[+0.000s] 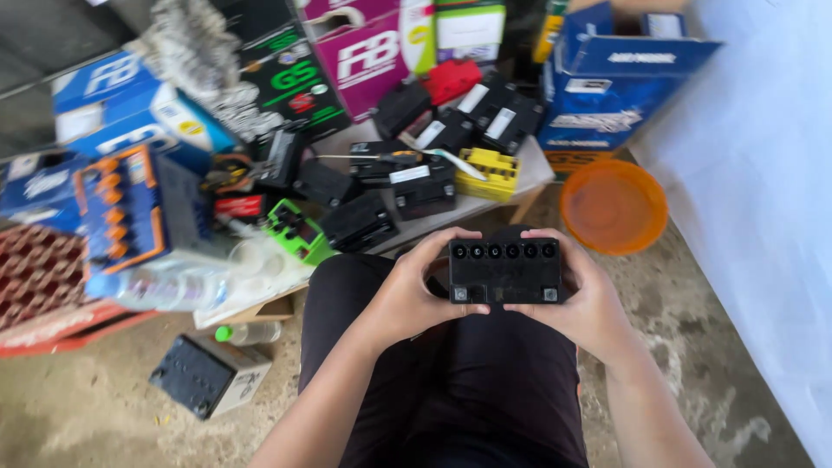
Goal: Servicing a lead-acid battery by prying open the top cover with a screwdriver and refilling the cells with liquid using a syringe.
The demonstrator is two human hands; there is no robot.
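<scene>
Seated; left hand [407, 299] and right hand [585, 303] grip a small black battery [504, 270] over the lap, fingers wrapped around its ends, six open ports up. Step: inspection. Beyond: low board [520, 186] piled with batteries, orange bowl [614, 206].

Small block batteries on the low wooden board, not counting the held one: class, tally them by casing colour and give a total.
Black casing: 9
Yellow casing: 1
Red casing: 1
Green casing: 1
Total: 12, roughly; the black ones overlap, so their count is approximate.
</scene>
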